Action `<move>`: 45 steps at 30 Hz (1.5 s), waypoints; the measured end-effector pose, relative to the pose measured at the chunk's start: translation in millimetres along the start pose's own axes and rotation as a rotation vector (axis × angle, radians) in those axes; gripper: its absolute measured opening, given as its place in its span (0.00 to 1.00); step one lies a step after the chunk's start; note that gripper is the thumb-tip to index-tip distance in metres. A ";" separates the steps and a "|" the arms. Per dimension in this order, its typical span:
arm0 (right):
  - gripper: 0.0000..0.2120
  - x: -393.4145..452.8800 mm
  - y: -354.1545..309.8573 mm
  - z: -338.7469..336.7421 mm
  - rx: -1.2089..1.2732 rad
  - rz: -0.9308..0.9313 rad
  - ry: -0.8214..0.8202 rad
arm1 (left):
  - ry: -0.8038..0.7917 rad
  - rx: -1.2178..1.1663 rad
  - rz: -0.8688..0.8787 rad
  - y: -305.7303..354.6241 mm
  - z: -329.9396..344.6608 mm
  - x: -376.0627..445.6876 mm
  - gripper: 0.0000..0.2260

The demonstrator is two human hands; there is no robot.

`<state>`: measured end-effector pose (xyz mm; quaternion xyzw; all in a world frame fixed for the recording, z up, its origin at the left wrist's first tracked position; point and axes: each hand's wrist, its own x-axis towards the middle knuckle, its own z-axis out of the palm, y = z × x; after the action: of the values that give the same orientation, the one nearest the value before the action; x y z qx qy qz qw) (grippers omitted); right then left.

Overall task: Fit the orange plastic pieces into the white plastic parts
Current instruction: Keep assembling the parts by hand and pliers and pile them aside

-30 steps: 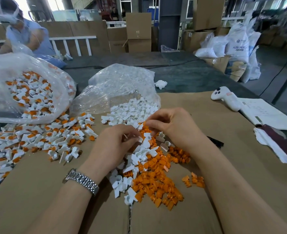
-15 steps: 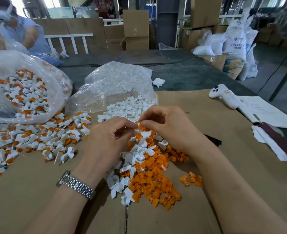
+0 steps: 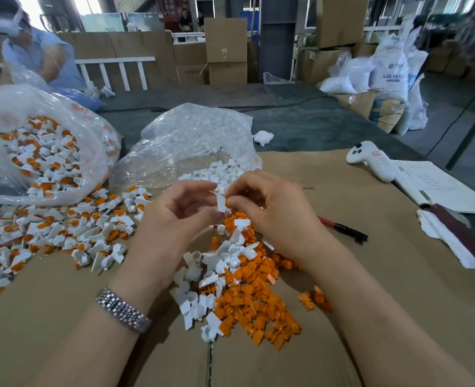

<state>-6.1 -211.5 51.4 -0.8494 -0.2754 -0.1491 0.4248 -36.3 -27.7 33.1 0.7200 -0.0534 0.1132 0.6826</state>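
My left hand (image 3: 183,213) pinches a white plastic part (image 3: 220,203) held up above the cardboard. My right hand (image 3: 270,208) meets it from the right, its fingertips pinching an orange piece (image 3: 227,202) against that part. Below the hands lies a heap of loose orange pieces (image 3: 256,305) mixed with loose white parts (image 3: 202,283). To the left spreads a pile of assembled white-and-orange parts (image 3: 63,233).
A clear bag of assembled parts (image 3: 35,152) sits at the left, a clear bag of white parts (image 3: 191,141) behind my hands. A pen (image 3: 342,227), a white controller (image 3: 373,160), a notebook (image 3: 437,188) and a cloth (image 3: 443,233) lie at the right. Another person (image 3: 32,51) works at the far left.
Both hands have risen from the heap and come together. A white part and an orange piece are now held between them at fingertip level.
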 end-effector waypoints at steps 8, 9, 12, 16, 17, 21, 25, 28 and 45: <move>0.02 -2.6 -5.6 0.0 0.000 -0.105 0.043 | -0.122 -0.323 -0.221 4.0 -3.4 1.6 0.11; 0.02 -3.2 -6.5 1.5 -0.015 -0.095 0.046 | -0.111 -0.281 -0.174 4.8 -3.2 0.4 0.11; 0.01 -4.5 -8.6 5.9 0.025 0.004 0.044 | -0.086 -0.047 -0.007 4.5 -0.2 -4.0 0.10; 0.04 -4.5 -9.5 2.0 0.242 0.112 -0.036 | -0.075 -0.141 -0.041 5.5 -1.3 -1.2 0.12; 0.06 -4.7 -9.7 0.0 0.274 0.113 -0.068 | -0.080 -0.219 -0.090 6.2 -2.9 0.4 0.13; 0.10 -5.2 -8.7 -5.1 0.292 0.090 -0.093 | -0.118 -0.344 -0.153 7.6 -7.2 2.9 0.17; 0.10 -5.7 -9.5 -5.2 0.255 0.044 -0.052 | -0.104 -0.359 -0.138 10.9 -6.4 1.5 0.14; 0.10 -5.7 -10.1 -5.0 0.213 0.003 -0.023 | -0.104 -0.365 -0.137 12.1 -6.6 0.9 0.12; 0.11 -5.9 -12.2 -2.8 0.053 -0.027 0.036 | -0.116 -0.393 -0.174 8.7 -7.7 4.3 0.02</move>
<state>-18.1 -209.8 58.0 -0.8314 -0.2828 -0.1626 0.4498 -34.9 -20.2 42.9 0.5802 -0.0511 -0.0002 0.8129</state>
